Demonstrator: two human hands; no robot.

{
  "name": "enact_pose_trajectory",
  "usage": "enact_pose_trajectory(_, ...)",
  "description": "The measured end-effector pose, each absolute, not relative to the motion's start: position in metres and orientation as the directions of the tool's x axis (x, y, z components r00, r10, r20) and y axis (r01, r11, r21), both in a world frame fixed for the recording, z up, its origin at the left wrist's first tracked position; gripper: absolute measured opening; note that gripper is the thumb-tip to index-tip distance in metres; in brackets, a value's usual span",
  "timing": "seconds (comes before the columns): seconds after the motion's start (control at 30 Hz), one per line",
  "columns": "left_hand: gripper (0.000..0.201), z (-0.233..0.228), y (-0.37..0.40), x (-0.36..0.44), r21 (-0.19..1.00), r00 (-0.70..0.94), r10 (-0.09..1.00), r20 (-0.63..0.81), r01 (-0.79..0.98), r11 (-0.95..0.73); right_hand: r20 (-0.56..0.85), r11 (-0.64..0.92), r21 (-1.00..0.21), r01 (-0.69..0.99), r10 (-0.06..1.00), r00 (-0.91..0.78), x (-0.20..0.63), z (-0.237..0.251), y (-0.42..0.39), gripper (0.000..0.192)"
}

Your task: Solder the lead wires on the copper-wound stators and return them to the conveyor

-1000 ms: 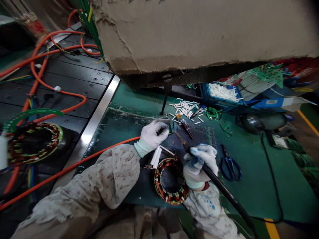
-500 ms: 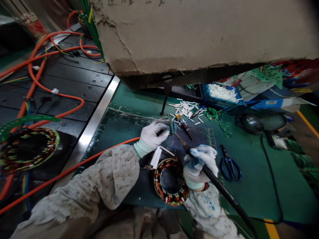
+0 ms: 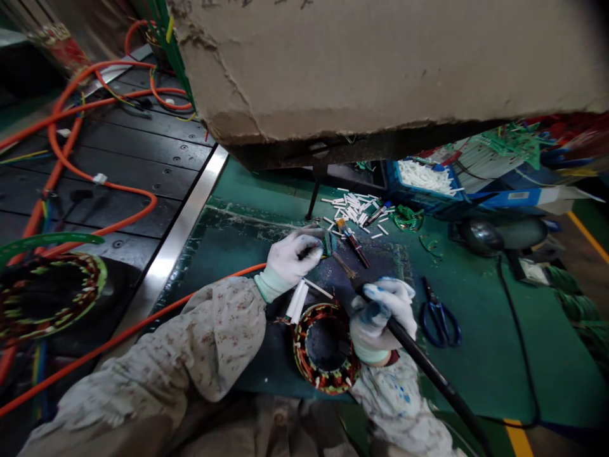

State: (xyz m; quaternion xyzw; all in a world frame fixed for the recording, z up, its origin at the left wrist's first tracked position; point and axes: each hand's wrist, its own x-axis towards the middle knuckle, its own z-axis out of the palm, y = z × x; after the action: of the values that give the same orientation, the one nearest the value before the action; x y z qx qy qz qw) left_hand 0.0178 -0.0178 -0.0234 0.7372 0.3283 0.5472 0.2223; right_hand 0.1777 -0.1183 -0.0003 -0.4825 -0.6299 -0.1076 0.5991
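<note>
Nearest the viewer, a wound stator ring (image 3: 326,348) lies flat on the dark work mat (image 3: 228,254), close to the mat's near edge and between the two forearms. The right hand (image 3: 380,314), in a white glove with blue-stained fingertips, sits just beside the ring's right rim; its fingers are curled tight around a black-handled tool (image 3: 428,374), whose shaft runs down and right off the frame while its thin tip (image 3: 343,265) points up and left over the mat. A bundle of white sleeves (image 3: 297,301) stands against the ring's upper left rim. Beyond it, the left hand (image 3: 295,257), in a white glove, rests on the mat with fingers closed over a small green part (image 3: 329,243); how firmly it is pinched cannot be told. An orange cable (image 3: 143,324) crosses the mat's left side under the left sleeve. Blue-handled scissors (image 3: 440,314) lie on the green bench surface (image 3: 480,355) right of the right hand, apart from it. Bare mat shows left of the left hand, bounded by a metal strip (image 3: 183,228). Farther off lie a small brush (image 3: 351,240), scattered white tube pieces (image 3: 354,206) and a blue tray (image 3: 419,181) of the same. A cardboard slab (image 3: 380,57) overhangs the far edge, closing the room above. At far left, a second stator (image 3: 47,285) sits on the dark slotted plate (image 3: 143,146).
</note>
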Motion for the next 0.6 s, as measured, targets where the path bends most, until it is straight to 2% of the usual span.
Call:
enact_pose_trajectory(0.27,0.008,-0.0236,-0.0194,0.0184,0.693,0.172,0.743,0.647,0.273,-0.667,0.864,0.509,-0.432,0.745,0.470,0.180,0.1764,0.0011,-0.1172,0.023)
enact_pose_trajectory(0.47,0.009,-0.0244,-0.0187,0.0172,0.655,0.186,0.699,0.691,0.246,-0.714,0.868,0.495,-0.426,0.758,0.459,0.188,0.1787,-0.0040,-0.1179,0.029)
enact_pose_trajectory(0.6,0.008,-0.0239,-0.0189,0.0168,0.680,0.196,0.721,0.664,0.241,-0.692,0.865,0.489,-0.429,0.759,0.466,0.189,0.1783,-0.0038,-0.1187,0.030)
